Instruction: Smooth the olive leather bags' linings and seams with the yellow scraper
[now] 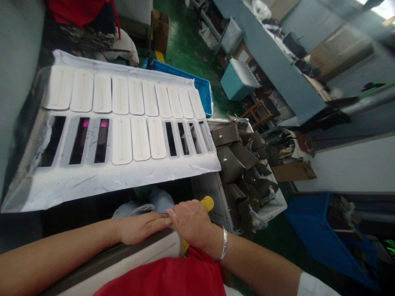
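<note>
My left hand [140,227] lies flat, fingers stretched out, on the edge of a dark brown piece with a cream-white face [154,257] across my lap. My right hand [193,224] is wrapped round a yellow thing with a rounded end [208,203]; the grip covers most of it, so its kind is hidden. The fingers of both hands meet at the piece's far corner. Beyond them a white-covered board [138,169] with rectangular openings carries several pale rounded strips [121,139], each with a thin line down its middle.
To the right stands a white crate [279,201] filled with dark brown bags [233,162] with metal clasps. A blue crate [203,92] is behind the board. Further off are a teal bin [237,82], a long cluttered workbench [277,68] and a blue container [308,218].
</note>
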A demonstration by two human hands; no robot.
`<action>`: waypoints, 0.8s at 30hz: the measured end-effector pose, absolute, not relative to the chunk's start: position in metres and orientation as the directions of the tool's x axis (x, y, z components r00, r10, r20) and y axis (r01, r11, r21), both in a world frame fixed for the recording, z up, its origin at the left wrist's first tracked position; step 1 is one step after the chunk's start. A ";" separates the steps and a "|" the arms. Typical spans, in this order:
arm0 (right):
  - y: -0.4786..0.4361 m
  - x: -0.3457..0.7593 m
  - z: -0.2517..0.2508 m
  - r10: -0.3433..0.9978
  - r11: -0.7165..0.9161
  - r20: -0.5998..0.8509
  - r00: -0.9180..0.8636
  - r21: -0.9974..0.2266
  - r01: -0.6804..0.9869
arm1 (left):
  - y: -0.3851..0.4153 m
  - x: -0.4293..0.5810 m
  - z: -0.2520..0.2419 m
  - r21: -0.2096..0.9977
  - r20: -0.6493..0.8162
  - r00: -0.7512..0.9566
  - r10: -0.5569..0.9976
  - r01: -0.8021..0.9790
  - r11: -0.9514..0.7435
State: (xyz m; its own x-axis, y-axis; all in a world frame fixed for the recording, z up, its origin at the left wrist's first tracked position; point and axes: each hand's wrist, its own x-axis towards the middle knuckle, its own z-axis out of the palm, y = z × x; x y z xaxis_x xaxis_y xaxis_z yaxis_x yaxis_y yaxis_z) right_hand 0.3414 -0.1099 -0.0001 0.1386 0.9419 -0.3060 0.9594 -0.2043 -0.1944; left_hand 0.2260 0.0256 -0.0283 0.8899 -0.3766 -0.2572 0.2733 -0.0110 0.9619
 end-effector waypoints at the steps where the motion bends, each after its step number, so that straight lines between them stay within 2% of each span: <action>1: -0.108 0.342 0.001 0.941 -0.190 -0.316 0.121 -0.196 0.962 | 0.026 0.225 -0.028 0.963 -0.254 0.888 -0.382 0.268 -0.017; 6: -0.106 0.343 0.004 0.933 -0.135 -0.356 0.054 -0.207 0.969 | 0.028 0.223 -0.029 0.956 -0.288 0.869 -0.403 0.283 -0.073; 13: -0.112 0.342 0.005 0.916 -0.199 -0.383 0.124 -0.163 0.966 | 0.028 0.230 -0.023 0.957 -0.289 0.851 -0.439 0.254 -0.137; 17: -0.096 0.359 0.010 0.894 -0.009 -0.437 -0.095 -0.230 0.973 | 0.029 0.233 -0.010 0.912 -0.400 0.809 -0.432 0.307 -0.271; 20: -0.087 0.370 0.012 0.867 0.138 -0.427 -0.257 -0.291 0.947 | 0.027 0.234 -0.005 0.870 -0.482 0.773 -0.413 0.366 -0.330; 24: -0.095 0.373 0.008 0.898 0.169 -0.351 -0.265 -0.282 0.944 | 0.021 0.235 -0.007 0.853 -0.513 0.775 -0.369 0.410 -0.324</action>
State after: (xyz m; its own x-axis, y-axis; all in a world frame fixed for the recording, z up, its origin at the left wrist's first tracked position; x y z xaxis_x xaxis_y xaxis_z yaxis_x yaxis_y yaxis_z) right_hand 0.3727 -0.0947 0.0081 -0.2654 0.8980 -0.3509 0.9444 0.1688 -0.2823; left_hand 0.2352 0.0210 -0.0075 0.7751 -0.3690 -0.5130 0.4100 -0.3241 0.8526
